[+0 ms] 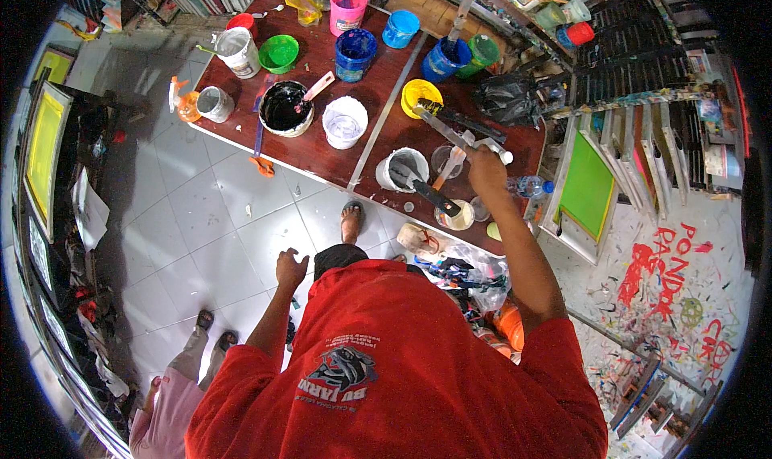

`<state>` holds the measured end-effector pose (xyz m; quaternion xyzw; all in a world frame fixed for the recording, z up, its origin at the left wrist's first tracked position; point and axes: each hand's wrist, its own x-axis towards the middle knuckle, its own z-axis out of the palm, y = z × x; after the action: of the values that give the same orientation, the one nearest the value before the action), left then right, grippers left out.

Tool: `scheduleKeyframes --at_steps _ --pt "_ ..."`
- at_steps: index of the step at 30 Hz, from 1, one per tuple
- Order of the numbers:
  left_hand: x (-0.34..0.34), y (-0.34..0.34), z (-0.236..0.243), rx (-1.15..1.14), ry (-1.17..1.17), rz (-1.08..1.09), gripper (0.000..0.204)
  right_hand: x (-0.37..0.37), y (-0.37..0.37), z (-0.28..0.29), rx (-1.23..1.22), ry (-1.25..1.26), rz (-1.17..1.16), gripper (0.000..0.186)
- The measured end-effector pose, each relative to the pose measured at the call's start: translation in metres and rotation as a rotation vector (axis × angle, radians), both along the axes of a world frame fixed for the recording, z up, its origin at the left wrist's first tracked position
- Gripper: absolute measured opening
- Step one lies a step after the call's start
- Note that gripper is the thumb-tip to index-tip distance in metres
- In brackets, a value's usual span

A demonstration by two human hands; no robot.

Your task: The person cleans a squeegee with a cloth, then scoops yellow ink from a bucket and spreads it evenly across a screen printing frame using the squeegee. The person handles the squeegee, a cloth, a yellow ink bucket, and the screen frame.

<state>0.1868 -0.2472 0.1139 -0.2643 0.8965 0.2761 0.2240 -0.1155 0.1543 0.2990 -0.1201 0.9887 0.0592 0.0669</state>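
My right hand (pixel 486 168) grips a flat, paint-smeared spatula (pixel 438 121), whose far end is over the yellow paint tub (pixel 422 92). Just below it, a white bucket of grey paint (pixel 394 166) holds a dark-handled tool (pixel 432 195), near clear cups (pixel 446 160) and a plastic bottle (pixel 531 186). My left hand (pixel 291 267) hangs at my side below the table, fingers apart and holding nothing.
The brown table (pixel 370 81) carries several paint buckets (pixel 354 57) and a spray bottle (pixel 186 105). Screen frames stand right (pixel 583 185) and left (pixel 48 153). Bags (pixel 474 274) lie beneath the table. Another person (pixel 173 403) is at lower left on the tiled floor (pixel 193 242).
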Motion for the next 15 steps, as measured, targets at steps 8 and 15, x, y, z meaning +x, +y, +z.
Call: scheduleKeyframes --at_steps 8,15 --pt "-0.003 0.002 0.0 -0.029 0.044 -0.013 0.04 -0.005 0.001 0.026 -0.179 -0.081 -0.102 0.034" --pt "-0.003 0.001 0.001 -0.015 0.042 0.013 0.039 0.004 -0.01 0.038 -0.244 -0.082 -0.187 0.038"
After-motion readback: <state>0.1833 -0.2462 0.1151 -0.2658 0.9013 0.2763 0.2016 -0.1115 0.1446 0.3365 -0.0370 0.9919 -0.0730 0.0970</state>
